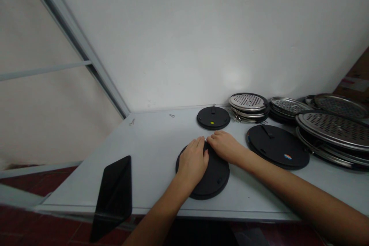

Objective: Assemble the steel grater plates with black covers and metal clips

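A black round pad (211, 184) lies flat on the white table near its front edge. At the pad's far rim a small metal clip (205, 140) shows between my fingertips. My left hand (192, 163) rests over the pad's left part, its fingers pressed together and reaching to the clip. From the right, my right hand (224, 146) has its fingers curled closed at the same clip. The fingers hide most of the clip and whatever joins it to the pad.
Another black pad (213, 118) with a yellow dot lies behind, and a larger black pad (278, 146) lies to the right. Stacked perforated metal discs (248, 101) stand farther right. Loose metal clips (172, 115) lie at the back left. A dark tablet-like slab (113, 196) overhangs the front edge.
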{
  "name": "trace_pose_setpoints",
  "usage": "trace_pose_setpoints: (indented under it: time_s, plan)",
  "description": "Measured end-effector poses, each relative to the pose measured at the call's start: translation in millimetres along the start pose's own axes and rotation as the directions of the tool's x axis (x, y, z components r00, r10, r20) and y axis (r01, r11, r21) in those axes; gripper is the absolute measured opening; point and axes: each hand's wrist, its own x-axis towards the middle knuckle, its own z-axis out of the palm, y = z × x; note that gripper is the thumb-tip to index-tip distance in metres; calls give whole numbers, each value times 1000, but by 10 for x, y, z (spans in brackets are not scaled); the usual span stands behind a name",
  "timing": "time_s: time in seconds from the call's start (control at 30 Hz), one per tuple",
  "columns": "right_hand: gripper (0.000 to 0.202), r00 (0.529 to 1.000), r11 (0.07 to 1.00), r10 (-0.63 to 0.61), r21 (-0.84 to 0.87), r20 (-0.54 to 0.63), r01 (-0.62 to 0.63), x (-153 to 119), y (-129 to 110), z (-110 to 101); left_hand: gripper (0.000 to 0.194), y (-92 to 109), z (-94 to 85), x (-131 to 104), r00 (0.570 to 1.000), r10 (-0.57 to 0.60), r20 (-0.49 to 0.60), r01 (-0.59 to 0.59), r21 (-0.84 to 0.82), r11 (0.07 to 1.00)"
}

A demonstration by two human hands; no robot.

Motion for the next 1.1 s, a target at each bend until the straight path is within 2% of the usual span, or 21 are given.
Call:
trace_pose_setpoints:
  time_s: [0.8, 1.1]
  plan:
    - [19, 998, 999, -30, -12, 57, 31, 0, -10, -10, 35, 54, 6, -22, 1000, -11, -9, 11, 38, 999]
    - [20, 995, 998, 58, 25, 78, -60, -119, 38, 57, 37, -5, 51, -10, 997, 78, -18, -76, 88, 993]
